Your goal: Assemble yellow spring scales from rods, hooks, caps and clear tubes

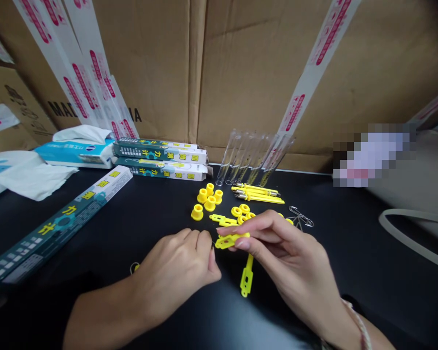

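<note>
In the middle of the head view, my right hand (pixel 295 262) pinches a yellow plastic slotted piece (pixel 230 241) between thumb and fingers. My left hand (pixel 178 262) is closed beside it, its fingertips close to the piece's left end. A bit of thin wire shows at those fingertips; the rest of what this hand holds is hidden. Below my right hand's fingers lies a similar yellow slotted strip (pixel 246 279). Another slotted piece (pixel 222 220) rests just beyond my hands. Past my left wrist, a wire loop with a bit of yellow (pixel 134 268) peeks out.
Yellow flanged caps (pixel 203 196), yellow rings (pixel 236 211), yellow strips with springs (pixel 259 193) and metal hooks (pixel 302 217) lie beyond my hands. Clear tubes (pixel 241 158) stand behind them. Printed boxes (pixel 160 160), a long box (pixel 63 221) and a tissue pack (pixel 78 148) are leftward.
</note>
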Action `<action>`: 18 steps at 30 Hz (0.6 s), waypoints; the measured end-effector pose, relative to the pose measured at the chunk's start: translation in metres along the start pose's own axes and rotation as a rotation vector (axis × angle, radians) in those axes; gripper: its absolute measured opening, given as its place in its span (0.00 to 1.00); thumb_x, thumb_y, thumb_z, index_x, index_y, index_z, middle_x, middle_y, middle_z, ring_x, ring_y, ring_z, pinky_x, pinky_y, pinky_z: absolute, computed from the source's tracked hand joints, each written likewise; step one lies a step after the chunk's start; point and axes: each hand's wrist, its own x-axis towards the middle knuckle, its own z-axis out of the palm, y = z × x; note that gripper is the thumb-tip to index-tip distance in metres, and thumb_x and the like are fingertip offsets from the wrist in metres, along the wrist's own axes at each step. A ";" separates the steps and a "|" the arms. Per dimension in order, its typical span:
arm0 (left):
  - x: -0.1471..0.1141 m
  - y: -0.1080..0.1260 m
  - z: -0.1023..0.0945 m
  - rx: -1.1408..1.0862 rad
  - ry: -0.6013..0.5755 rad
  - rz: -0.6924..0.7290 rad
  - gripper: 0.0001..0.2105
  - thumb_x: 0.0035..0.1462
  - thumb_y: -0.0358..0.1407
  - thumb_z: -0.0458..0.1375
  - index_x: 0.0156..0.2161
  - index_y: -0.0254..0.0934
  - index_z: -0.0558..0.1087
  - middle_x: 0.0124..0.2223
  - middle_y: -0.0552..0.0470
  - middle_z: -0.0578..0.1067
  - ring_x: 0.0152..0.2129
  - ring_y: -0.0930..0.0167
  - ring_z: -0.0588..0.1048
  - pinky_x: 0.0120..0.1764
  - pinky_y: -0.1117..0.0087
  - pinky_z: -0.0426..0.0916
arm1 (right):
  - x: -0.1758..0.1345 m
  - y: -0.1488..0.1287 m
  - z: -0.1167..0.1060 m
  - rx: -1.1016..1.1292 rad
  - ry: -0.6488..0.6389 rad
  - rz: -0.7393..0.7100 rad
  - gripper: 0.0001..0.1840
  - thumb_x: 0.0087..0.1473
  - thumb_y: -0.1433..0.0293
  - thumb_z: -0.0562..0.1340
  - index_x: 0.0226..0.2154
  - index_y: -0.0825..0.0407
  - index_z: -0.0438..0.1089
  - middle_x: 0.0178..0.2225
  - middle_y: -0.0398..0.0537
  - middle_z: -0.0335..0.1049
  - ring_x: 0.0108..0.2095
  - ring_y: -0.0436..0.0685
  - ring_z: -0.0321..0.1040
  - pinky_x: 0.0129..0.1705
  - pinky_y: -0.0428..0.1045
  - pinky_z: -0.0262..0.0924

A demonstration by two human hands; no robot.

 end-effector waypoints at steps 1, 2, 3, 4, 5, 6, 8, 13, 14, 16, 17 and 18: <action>0.000 0.000 0.000 0.005 -0.005 -0.005 0.12 0.46 0.20 0.48 0.25 0.35 0.72 0.20 0.52 0.73 0.15 0.64 0.76 0.15 0.65 0.70 | 0.000 0.001 0.000 -0.025 0.003 -0.010 0.01 0.62 0.70 0.65 0.37 0.48 0.73 0.39 0.42 0.82 0.40 0.49 0.80 0.44 0.40 0.73; 0.000 0.001 0.000 0.011 -0.006 -0.012 0.12 0.46 0.20 0.48 0.25 0.35 0.72 0.20 0.52 0.73 0.15 0.64 0.76 0.15 0.65 0.70 | -0.001 0.002 0.000 -0.043 0.006 -0.021 0.01 0.62 0.70 0.65 0.37 0.48 0.73 0.40 0.42 0.82 0.40 0.50 0.80 0.44 0.40 0.73; -0.001 0.001 0.000 0.017 -0.007 -0.018 0.12 0.46 0.20 0.49 0.25 0.35 0.71 0.20 0.52 0.73 0.16 0.64 0.76 0.15 0.65 0.70 | -0.001 0.002 0.001 -0.056 0.006 -0.030 0.01 0.62 0.70 0.65 0.37 0.47 0.73 0.40 0.43 0.82 0.41 0.51 0.80 0.45 0.41 0.73; -0.001 0.001 0.000 0.020 -0.010 -0.019 0.12 0.47 0.20 0.49 0.25 0.35 0.71 0.20 0.52 0.73 0.16 0.64 0.76 0.16 0.65 0.71 | -0.001 0.003 0.001 -0.066 0.005 -0.040 0.01 0.62 0.70 0.65 0.38 0.47 0.73 0.41 0.43 0.82 0.41 0.51 0.80 0.45 0.42 0.73; -0.001 0.002 0.000 0.020 -0.015 -0.018 0.12 0.47 0.20 0.49 0.25 0.35 0.71 0.20 0.52 0.73 0.16 0.64 0.76 0.16 0.65 0.71 | -0.001 0.003 0.001 -0.076 0.005 -0.048 0.01 0.62 0.70 0.65 0.38 0.47 0.73 0.41 0.42 0.82 0.41 0.51 0.80 0.45 0.42 0.73; -0.001 0.002 0.000 0.018 -0.020 -0.018 0.11 0.47 0.20 0.49 0.26 0.35 0.71 0.20 0.52 0.74 0.16 0.63 0.76 0.16 0.65 0.71 | -0.002 0.004 0.001 -0.086 0.003 -0.053 0.01 0.62 0.70 0.65 0.38 0.47 0.73 0.41 0.42 0.82 0.41 0.51 0.80 0.45 0.42 0.73; -0.001 0.002 0.001 0.015 -0.035 -0.023 0.11 0.48 0.20 0.49 0.26 0.35 0.71 0.21 0.52 0.74 0.16 0.63 0.76 0.17 0.64 0.72 | -0.002 0.004 0.001 -0.109 -0.002 -0.063 0.02 0.62 0.70 0.65 0.38 0.46 0.73 0.41 0.41 0.82 0.41 0.50 0.80 0.44 0.41 0.73; 0.000 0.003 0.002 0.026 -0.053 -0.037 0.11 0.48 0.20 0.50 0.26 0.35 0.71 0.21 0.51 0.74 0.16 0.62 0.76 0.16 0.64 0.72 | -0.004 0.003 0.000 -0.224 -0.018 -0.132 0.04 0.62 0.72 0.65 0.39 0.46 0.72 0.40 0.38 0.81 0.42 0.49 0.80 0.45 0.39 0.72; -0.001 0.003 0.002 0.027 -0.056 -0.033 0.11 0.48 0.20 0.50 0.26 0.35 0.71 0.21 0.51 0.74 0.17 0.62 0.76 0.16 0.64 0.72 | -0.004 0.002 0.000 -0.245 -0.021 -0.154 0.05 0.62 0.73 0.65 0.39 0.46 0.73 0.41 0.38 0.81 0.42 0.48 0.79 0.46 0.39 0.72; -0.001 0.003 0.002 0.026 -0.067 -0.027 0.11 0.49 0.20 0.50 0.27 0.35 0.71 0.21 0.51 0.74 0.17 0.62 0.77 0.17 0.64 0.72 | -0.003 0.001 0.000 -0.261 -0.012 -0.197 0.06 0.61 0.74 0.65 0.39 0.46 0.73 0.41 0.37 0.81 0.42 0.47 0.79 0.46 0.38 0.71; -0.001 0.003 0.003 0.025 -0.074 -0.029 0.11 0.49 0.20 0.50 0.27 0.35 0.71 0.22 0.51 0.75 0.18 0.62 0.77 0.17 0.64 0.73 | -0.003 0.000 0.000 -0.259 -0.003 -0.212 0.07 0.61 0.74 0.65 0.40 0.46 0.73 0.41 0.37 0.81 0.41 0.47 0.79 0.46 0.38 0.71; -0.002 0.002 0.003 0.022 -0.082 -0.032 0.11 0.50 0.20 0.50 0.28 0.35 0.71 0.22 0.51 0.75 0.18 0.62 0.77 0.18 0.63 0.73 | -0.003 0.000 0.000 -0.255 0.003 -0.215 0.07 0.62 0.75 0.64 0.40 0.46 0.73 0.41 0.37 0.81 0.41 0.47 0.79 0.46 0.37 0.71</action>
